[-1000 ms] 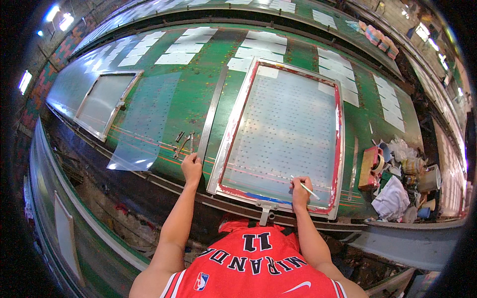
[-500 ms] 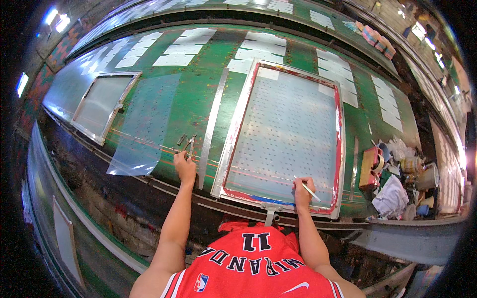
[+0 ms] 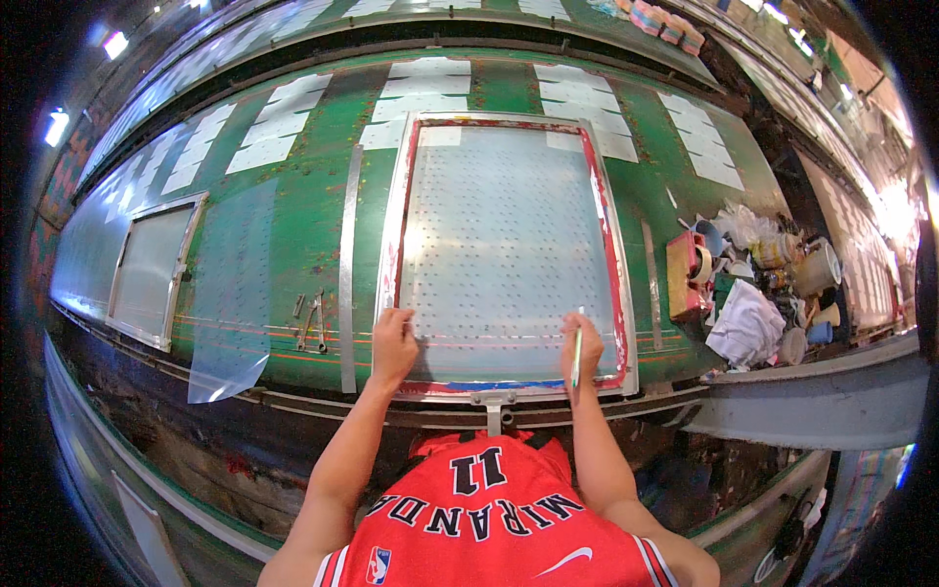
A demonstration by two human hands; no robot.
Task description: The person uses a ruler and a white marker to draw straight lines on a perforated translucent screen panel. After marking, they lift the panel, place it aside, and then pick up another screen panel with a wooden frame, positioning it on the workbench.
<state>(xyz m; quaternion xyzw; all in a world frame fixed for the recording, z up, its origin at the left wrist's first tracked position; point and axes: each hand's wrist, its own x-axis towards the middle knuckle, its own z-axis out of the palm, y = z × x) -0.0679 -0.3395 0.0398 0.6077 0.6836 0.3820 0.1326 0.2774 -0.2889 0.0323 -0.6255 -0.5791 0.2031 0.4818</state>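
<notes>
The large framed screen (image 3: pixel 504 245) lies flat on the green surface (image 3: pixel 293 210), directly in front of the person. The left hand (image 3: pixel 393 350) is at the left bar of its frame, near the lower corner; its fingers are bent, but one cannot tell if they pinch the bar or only rest there. The right hand (image 3: pixel 584 344) is above the lower right part of the mesh, and its fingers are pinching a slim pale pen (image 3: pixel 576 362). To the left of the screen lie a metal strip (image 3: pixel 350 274), some wrenches (image 3: pixel 319 323) and a transparent sheet (image 3: pixel 230 303).
</notes>
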